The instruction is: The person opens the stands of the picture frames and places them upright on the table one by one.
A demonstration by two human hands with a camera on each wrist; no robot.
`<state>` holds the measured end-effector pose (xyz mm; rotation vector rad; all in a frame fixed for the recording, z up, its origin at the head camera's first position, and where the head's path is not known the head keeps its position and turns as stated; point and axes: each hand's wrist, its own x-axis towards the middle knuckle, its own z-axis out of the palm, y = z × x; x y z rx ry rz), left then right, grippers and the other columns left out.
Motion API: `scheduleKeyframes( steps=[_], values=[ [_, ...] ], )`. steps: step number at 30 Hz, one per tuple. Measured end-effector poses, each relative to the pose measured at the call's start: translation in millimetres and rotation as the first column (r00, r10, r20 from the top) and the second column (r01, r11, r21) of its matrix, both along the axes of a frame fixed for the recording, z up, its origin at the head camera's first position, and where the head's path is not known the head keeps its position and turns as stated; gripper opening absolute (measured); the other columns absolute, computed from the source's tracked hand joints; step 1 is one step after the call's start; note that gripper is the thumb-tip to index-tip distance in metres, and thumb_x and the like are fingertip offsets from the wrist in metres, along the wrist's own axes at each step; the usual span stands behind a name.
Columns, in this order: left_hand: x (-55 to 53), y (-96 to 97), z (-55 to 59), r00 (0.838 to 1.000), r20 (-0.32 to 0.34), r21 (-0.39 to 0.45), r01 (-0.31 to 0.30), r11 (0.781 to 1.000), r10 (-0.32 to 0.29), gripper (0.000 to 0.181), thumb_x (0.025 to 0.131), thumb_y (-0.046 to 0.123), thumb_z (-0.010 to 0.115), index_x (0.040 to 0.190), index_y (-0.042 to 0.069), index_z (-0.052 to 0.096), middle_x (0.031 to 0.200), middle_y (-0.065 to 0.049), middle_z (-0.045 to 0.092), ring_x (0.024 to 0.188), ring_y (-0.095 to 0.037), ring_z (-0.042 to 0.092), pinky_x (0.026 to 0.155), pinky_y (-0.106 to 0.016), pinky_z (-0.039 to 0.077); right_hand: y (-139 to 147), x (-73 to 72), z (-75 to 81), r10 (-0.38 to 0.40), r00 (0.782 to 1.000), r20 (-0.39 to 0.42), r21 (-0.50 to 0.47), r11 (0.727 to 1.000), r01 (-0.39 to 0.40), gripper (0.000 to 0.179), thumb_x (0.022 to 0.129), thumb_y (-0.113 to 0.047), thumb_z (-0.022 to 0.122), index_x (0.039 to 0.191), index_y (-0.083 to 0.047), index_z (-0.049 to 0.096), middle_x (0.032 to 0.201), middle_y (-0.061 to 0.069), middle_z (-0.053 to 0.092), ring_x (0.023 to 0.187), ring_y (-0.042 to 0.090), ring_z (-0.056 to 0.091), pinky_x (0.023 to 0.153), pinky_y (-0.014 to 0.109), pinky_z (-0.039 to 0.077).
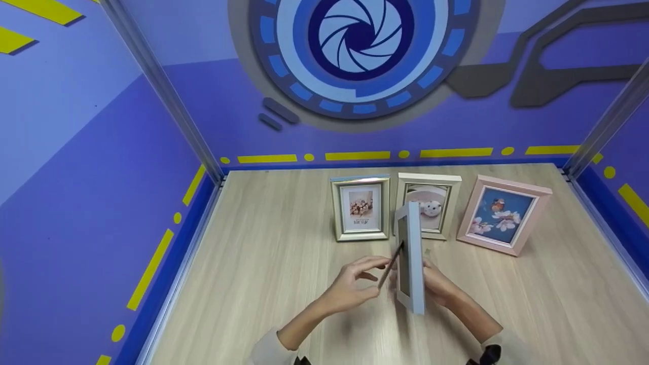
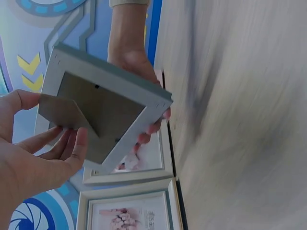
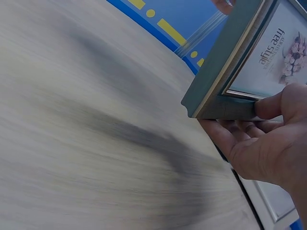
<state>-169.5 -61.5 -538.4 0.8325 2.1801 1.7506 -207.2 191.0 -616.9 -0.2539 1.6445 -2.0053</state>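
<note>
A light blue-grey picture frame point(image 1: 416, 258) is held upright, edge-on in the head view, above the table. My right hand point(image 1: 440, 284) grips it by its edge, thumb on the front border and fingers behind, as the right wrist view shows. On its front, a floral print point(image 3: 293, 57) reads "free style". My left hand point(image 1: 350, 286) is at the back and holds the fold-out stand point(image 2: 64, 112) between thumb and fingers. That stand is swung out at an angle from the dark backing point(image 2: 110, 108).
Behind the hands stand a gold-edged frame point(image 1: 336, 213), a cream frame point(image 1: 454, 203) partly covered by the held one, and a pink frame point(image 1: 530, 218) angled at the right. Blue-purple panels point(image 1: 203, 116) wall in the wood-grain table point(image 1: 253, 243).
</note>
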Motion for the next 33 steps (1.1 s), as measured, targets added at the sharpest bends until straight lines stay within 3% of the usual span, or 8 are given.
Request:
scheduleKeyframes(
  steps=[3, 9, 17, 21, 25, 29, 33],
  values=[
    [-2.7, -6.9, 3.1, 1.000, -0.004, -0.021, -0.027, 0.999, 0.027, 0.056, 0.083, -0.010, 0.057, 0.136, 0.005, 0.064, 0.140, -0.012, 0.063, 0.126, -0.024, 0.060, 0.099, -0.035, 0.058, 1, -1.2, -1.8, 0.050, 0.997, 0.054, -0.076, 0.996, -0.046, 0.026, 0.110, -0.025, 0.044, 0.135, -0.019, 0.047, 0.118, 0.003, 0.064, 0.110, 0.022, 0.066, 0.097, 0.048, 0.056],
    [-5.5, -13.3, 5.5, 0.999, -0.020, -0.016, -0.051, 0.999, 0.051, 0.046, 0.088, -0.007, 0.058, 0.130, 0.005, 0.069, 0.133, -0.011, 0.067, 0.121, -0.021, 0.063, 0.094, -0.028, 0.058, 3, -1.4, -2.6, 0.111, 0.988, 0.109, -0.154, 0.984, -0.093, 0.026, 0.111, -0.020, 0.039, 0.132, -0.012, 0.050, 0.118, 0.002, 0.065, 0.109, 0.019, 0.064, 0.098, 0.048, 0.054],
    [-6.9, -13.7, 3.8, 0.997, -0.039, -0.007, -0.062, 0.998, 0.061, 0.043, 0.090, -0.006, 0.058, 0.131, 0.002, 0.067, 0.130, -0.014, 0.068, 0.118, -0.020, 0.065, 0.093, -0.028, 0.059, 3, -1.6, -1.3, 0.055, 0.996, 0.073, -0.086, 0.995, -0.048, 0.027, 0.109, -0.025, 0.045, 0.129, -0.010, 0.055, 0.112, 0.000, 0.068, 0.107, 0.018, 0.067, 0.096, 0.045, 0.055],
    [-7.1, -14.4, 3.1, 0.996, -0.056, 0.007, -0.072, 0.997, 0.073, 0.043, 0.090, -0.007, 0.059, 0.132, 0.001, 0.065, 0.132, -0.015, 0.065, 0.122, -0.024, 0.063, 0.093, -0.029, 0.059, 2, -2.1, -1.8, 0.006, 0.999, 0.033, -0.036, 0.999, -0.005, 0.029, 0.104, -0.012, 0.050, 0.131, -0.001, 0.053, 0.111, -0.001, 0.068, 0.105, 0.016, 0.069, 0.095, 0.041, 0.055],
    [-7.2, -15.7, 2.0, 0.995, -0.053, 0.030, -0.078, 0.997, 0.079, 0.048, 0.087, -0.011, 0.058, 0.133, 0.003, 0.065, 0.134, -0.016, 0.064, 0.123, -0.030, 0.061, 0.095, -0.030, 0.058, 3, -1.7, -2.0, -0.022, 0.999, 0.025, 0.003, 1.000, 0.022, 0.042, 0.099, 0.001, 0.043, 0.140, 0.009, 0.042, 0.116, 0.001, 0.068, 0.108, 0.017, 0.070, 0.095, 0.037, 0.056],
    [-7.3, -18.1, 0.6, 0.994, -0.059, 0.041, -0.089, 0.995, 0.091, 0.055, 0.084, -0.016, 0.056, 0.134, 0.004, 0.064, 0.132, -0.016, 0.065, 0.122, -0.034, 0.061, 0.097, -0.032, 0.058, 5, -1.1, -1.3, -0.032, 0.999, 0.037, 0.015, 0.999, 0.031, 0.048, 0.102, -0.005, 0.045, 0.146, 0.010, 0.035, 0.118, 0.000, 0.067, 0.114, 0.019, 0.069, 0.095, 0.034, 0.056],
    [-7.4, -19.9, -2.1, 0.987, -0.105, 0.009, -0.124, 0.992, 0.124, 0.051, 0.085, -0.016, 0.057, 0.131, 0.004, 0.067, 0.132, -0.014, 0.066, 0.123, -0.031, 0.062, 0.097, -0.034, 0.058, 7, -0.2, -0.8, -0.018, 0.999, 0.036, -0.009, 1.000, 0.018, 0.053, 0.106, -0.016, 0.049, 0.152, 0.003, 0.030, 0.121, -0.003, 0.067, 0.116, 0.022, 0.069, 0.092, 0.035, 0.058]
  ],
)
